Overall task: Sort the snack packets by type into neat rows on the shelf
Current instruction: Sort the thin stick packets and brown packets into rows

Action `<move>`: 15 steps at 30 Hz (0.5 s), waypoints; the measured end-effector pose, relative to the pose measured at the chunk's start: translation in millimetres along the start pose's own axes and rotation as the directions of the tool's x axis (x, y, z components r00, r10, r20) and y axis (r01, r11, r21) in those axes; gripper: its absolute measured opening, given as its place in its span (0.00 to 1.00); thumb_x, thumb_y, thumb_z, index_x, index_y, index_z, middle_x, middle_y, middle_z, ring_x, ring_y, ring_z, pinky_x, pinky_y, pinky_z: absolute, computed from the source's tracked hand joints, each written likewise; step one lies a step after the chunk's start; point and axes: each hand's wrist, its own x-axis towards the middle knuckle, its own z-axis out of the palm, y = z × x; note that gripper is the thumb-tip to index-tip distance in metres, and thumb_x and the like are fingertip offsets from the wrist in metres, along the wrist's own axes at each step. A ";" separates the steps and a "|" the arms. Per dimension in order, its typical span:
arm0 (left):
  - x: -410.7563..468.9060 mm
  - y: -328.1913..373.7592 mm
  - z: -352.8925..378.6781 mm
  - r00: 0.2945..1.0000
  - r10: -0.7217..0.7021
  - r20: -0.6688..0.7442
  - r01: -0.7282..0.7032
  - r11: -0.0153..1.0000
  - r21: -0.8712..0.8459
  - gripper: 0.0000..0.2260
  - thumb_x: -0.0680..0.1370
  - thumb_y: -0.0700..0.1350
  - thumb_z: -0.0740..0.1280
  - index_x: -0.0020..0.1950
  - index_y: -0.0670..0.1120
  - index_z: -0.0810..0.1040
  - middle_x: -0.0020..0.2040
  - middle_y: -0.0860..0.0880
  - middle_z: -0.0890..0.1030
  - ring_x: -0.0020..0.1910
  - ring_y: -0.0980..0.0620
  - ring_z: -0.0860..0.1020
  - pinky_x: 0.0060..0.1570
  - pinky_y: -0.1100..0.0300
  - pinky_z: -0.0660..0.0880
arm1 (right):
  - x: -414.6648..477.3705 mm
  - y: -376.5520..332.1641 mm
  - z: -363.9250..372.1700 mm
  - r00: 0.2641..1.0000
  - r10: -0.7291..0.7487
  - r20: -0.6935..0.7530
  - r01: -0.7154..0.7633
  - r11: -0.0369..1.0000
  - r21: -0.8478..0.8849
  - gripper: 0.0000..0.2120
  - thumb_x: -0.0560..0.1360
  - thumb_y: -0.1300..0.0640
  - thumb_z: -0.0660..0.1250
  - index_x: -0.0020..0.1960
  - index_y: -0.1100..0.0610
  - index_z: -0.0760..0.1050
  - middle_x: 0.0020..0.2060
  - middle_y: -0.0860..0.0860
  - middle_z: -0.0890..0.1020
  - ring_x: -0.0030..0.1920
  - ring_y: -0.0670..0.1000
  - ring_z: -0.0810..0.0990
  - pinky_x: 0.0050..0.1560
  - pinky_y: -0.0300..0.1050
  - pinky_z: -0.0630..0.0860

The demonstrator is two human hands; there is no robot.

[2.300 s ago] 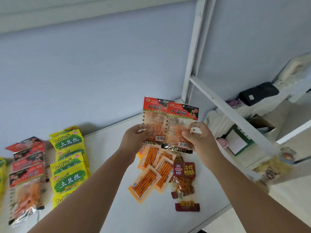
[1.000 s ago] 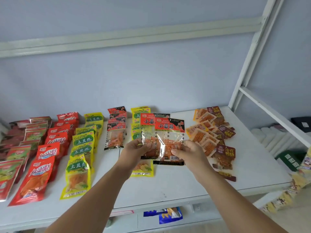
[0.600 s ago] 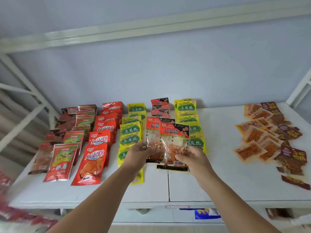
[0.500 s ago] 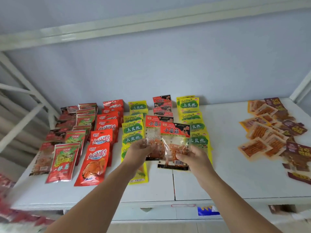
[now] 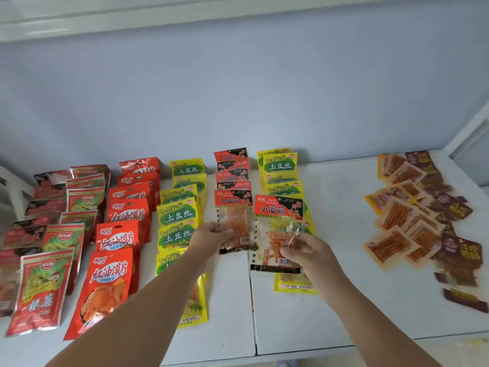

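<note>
We see a white shelf (image 5: 330, 300), pale blue wall (image 5: 238, 88), yellow-and-green packets (image 5: 177, 213), red packets (image 5: 116, 266), clear red-topped packets (image 5: 277, 229), orange and maroon packets (image 5: 412, 218).

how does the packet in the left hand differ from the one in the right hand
The left-hand packet sits at the front of the red-and-black row; the right-hand packet overlaps the yellow row. The left-hand packet looks smaller and farther back; the right-hand packet looks larger and nearer. Both share a red-and-black header, a clear window and orange strips.
</note>
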 end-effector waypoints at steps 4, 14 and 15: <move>13.9 3.4 9.8 0.997 -0.043 -0.057 0.045 0.998 0.041 0.04 0.77 0.46 0.75 0.48 0.49 0.82 0.34 0.52 0.82 0.27 0.58 0.75 0.28 0.64 0.70 | 16.3 -3.5 -5.5 1.000 0.023 0.021 -0.022 0.998 -0.052 0.11 0.73 0.58 0.76 0.54 0.52 0.81 0.46 0.50 0.88 0.48 0.51 0.87 0.46 0.43 0.80; 8.5 10.4 6.7 0.989 -0.008 -0.145 0.026 0.992 0.126 0.15 0.83 0.52 0.62 0.47 0.44 0.83 0.37 0.47 0.80 0.33 0.49 0.74 0.37 0.57 0.69 | 37.0 6.0 40.8 0.998 0.027 0.050 -0.010 0.948 -0.317 0.12 0.71 0.51 0.76 0.53 0.48 0.78 0.44 0.44 0.86 0.46 0.46 0.85 0.47 0.47 0.80; 7.6 10.5 4.6 0.989 -0.005 -0.146 0.024 0.992 0.127 0.15 0.83 0.52 0.61 0.46 0.44 0.82 0.37 0.50 0.80 0.33 0.50 0.75 0.36 0.59 0.69 | 36.3 6.9 47.8 0.999 0.014 0.041 0.001 0.934 -0.356 0.12 0.71 0.49 0.76 0.51 0.47 0.77 0.43 0.43 0.85 0.44 0.43 0.83 0.44 0.41 0.78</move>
